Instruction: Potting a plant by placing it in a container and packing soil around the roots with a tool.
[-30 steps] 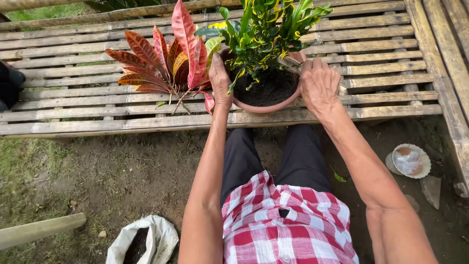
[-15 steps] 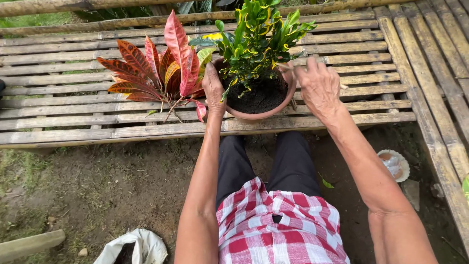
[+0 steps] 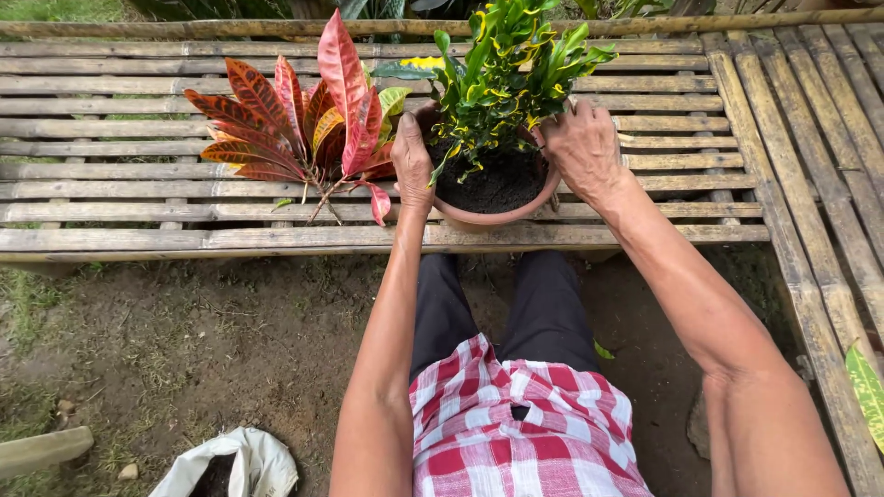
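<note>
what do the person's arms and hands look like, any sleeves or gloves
Both arms are bare all the way up, with no sleeves in view. The left hand and the right hand wear no gloves, and no rings, watch or bracelets show. The only clothing in view is a red and white checked garment at the waist and dark trousers.

Left hand [image 3: 412, 166] and right hand [image 3: 582, 147] gripping terracotta pot [image 3: 488, 213], green-yellow plant [image 3: 502, 74], bamboo bench [image 3: 138, 184]
</note>
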